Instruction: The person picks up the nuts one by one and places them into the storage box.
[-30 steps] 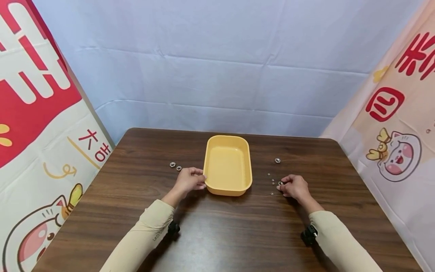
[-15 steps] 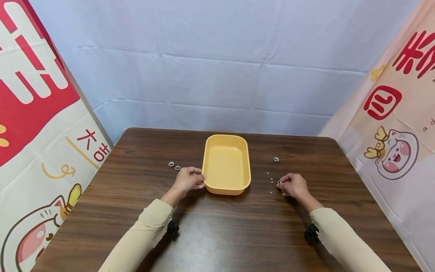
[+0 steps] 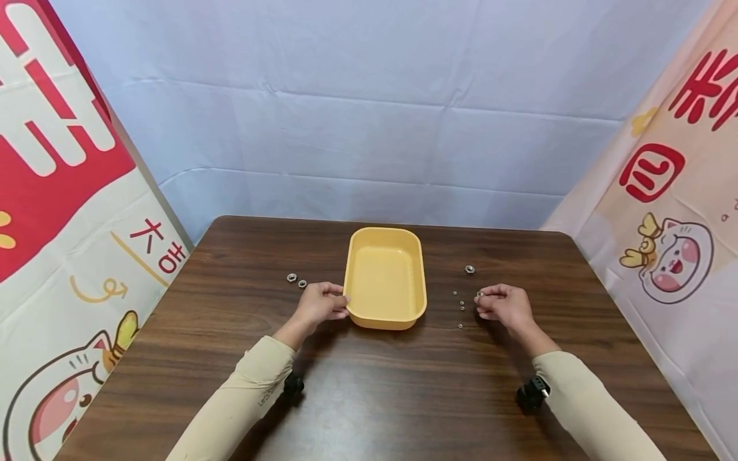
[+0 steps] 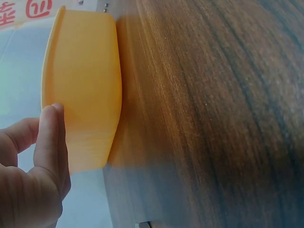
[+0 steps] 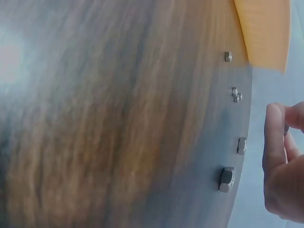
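My left hand [image 3: 319,303] holds the near left rim of a yellow rectangular tray [image 3: 385,323], which stands on the table. In the left wrist view, fingertips [image 4: 53,110] lie against the tray's outer wall just under the rim. To the right of the tray, my right hand [image 3: 507,306] pinches a small metal nut [image 3: 480,294] between thumb and fingers. The right wrist view shows that hand raised over the tabletop, the nut mostly hidden by the fingers. Several tiny nuts [image 3: 462,303] lie between this hand and the tray, and a larger hex nut [image 3: 469,269] lies behind them.
Two more metal nuts, a hex nut [image 3: 291,278] and a ring-like one [image 3: 302,284], lie left of the tray beyond the left hand. The dark wooden table [image 3: 380,397] ends at the back near a pale cloth [image 3: 369,128]. Printed banners flank both sides.
My right hand has picked up the nut it was touching and moved slightly away from the body and upward with it. The left hand and the tray have stayed in place.
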